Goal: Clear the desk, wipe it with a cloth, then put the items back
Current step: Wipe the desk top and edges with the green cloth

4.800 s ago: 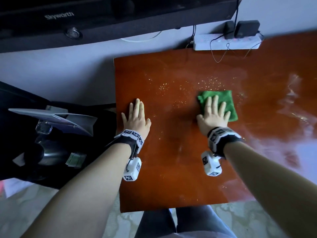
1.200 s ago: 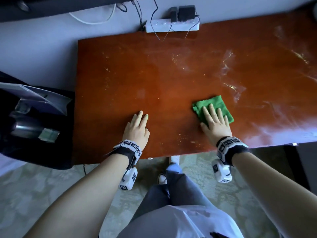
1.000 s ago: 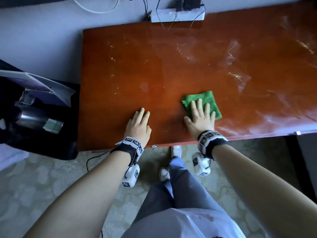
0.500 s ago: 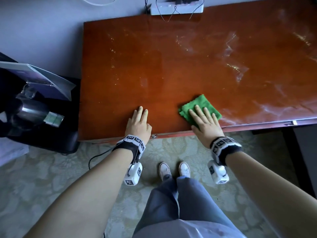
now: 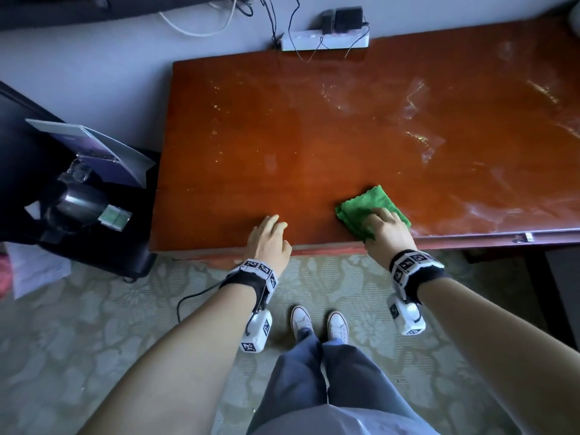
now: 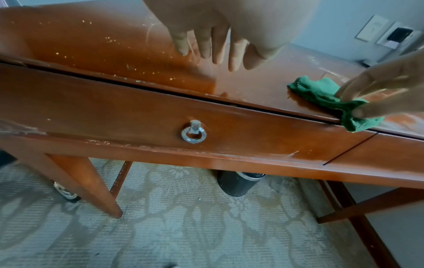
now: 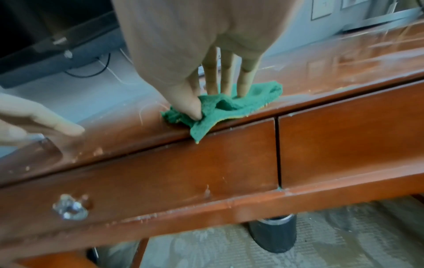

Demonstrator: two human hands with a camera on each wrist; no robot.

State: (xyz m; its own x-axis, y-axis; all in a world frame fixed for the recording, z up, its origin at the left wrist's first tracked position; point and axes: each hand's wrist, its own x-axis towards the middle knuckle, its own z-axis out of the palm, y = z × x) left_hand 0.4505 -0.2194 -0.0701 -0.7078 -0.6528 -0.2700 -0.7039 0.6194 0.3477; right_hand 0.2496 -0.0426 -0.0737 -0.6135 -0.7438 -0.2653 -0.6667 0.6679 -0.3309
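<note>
The green cloth [image 5: 367, 204] lies bunched at the front edge of the red-brown desk [image 5: 314, 136], one corner hanging over the edge [image 7: 197, 132]. My right hand [image 5: 381, 224] is on it, thumb and fingertips [image 7: 244, 88] gathering the cloth between them. To its left, my left hand [image 5: 270, 233] rests flat on the desk near the front edge, fingers straight [image 6: 213, 52], holding nothing. Pale crumbs and wet streaks [image 5: 414, 133] mark the desk top.
A white power strip [image 5: 324, 42] with plugs and cables sits at the desk's back edge. A low black stand at the left holds a kettle [image 5: 75, 205] and a booklet [image 5: 94, 149]. The drawer has a ring pull [image 6: 193, 133]; a dark bin [image 6: 238, 183] stands underneath.
My right hand has dragged the cloth toward the front edge, and its flat fingers have curled to bunch the cloth. My left hand slid back to the edge. I have stepped back.
</note>
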